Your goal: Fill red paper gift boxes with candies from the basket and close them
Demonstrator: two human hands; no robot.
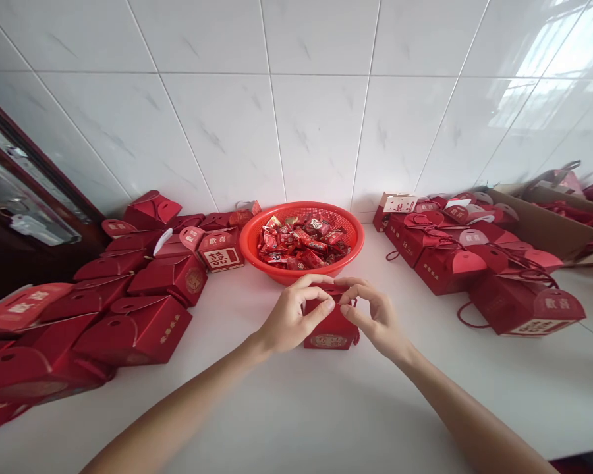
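Note:
A small red gift box [329, 327] with a gold emblem on its front stands on the white counter before me. My left hand [292, 315] grips its upper left, thumb and curled fingers at the top edge. On the upper right, my right hand [377, 317] pinches the box top with thumb and bent fingers. My fingers partly hide the top flaps. A bit of red cord shows at the box's right side. Right behind it sits an orange-red plastic basket [248, 245] holding many red-wrapped candies [310, 242].
Rows of red gift boxes [163, 326] fill the left side. More red boxes with cords [447, 266] stand at the right, beside an open cardboard carton [538, 224]. A white tiled wall [316, 131] rises behind, and a dark wooden frame [44, 168] borders the left.

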